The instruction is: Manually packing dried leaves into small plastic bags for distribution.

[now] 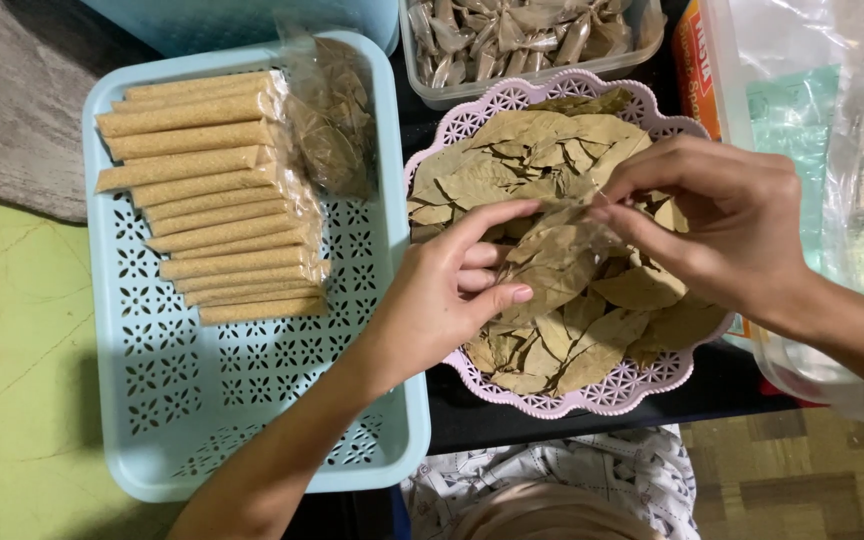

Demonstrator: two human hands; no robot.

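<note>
Two hands worked over the pink openwork basket (607, 398), which stood at centre right on a dark surface. The basket was heaped with dried, olive-brown leaves (527, 150).

Left hand (442, 295): came in from below, palm toward the basket. Thumb and forefinger were closed on the left edge of a small clear plastic bag (557, 262) that already held several leaves; the other fingers were curled under the bag. Grip narrow, holding the bag.

Right hand (727, 225): came in from the right, above the far side of the basket. Fingertips were pinched together at the bag's upper right corner, near its mouth. Grip narrow, on the bag's edge; whether a leaf was also between the fingers could not be told.

The bag lay tilted just above the leaf pile, held between the two hands, over the middle of the basket.

To the left stood a light-blue perforated tray (252, 400). A stack of long tan packets (212, 195), laid side by side, filled its upper left part. A clear filled bag of leaves (332, 120) rested at the tray's upper right corner, touching the packets. The lower half of the tray showed its cut-out pattern.

Behind the basket, at the top edge, sat a clear tub (532, 45) of small twisted wrapped pieces. At far right there were loose clear plastic sheets (832, 150) over an orange carton (694, 70).

A patterned cloth (572, 470) showed at the bottom edge.
</note>
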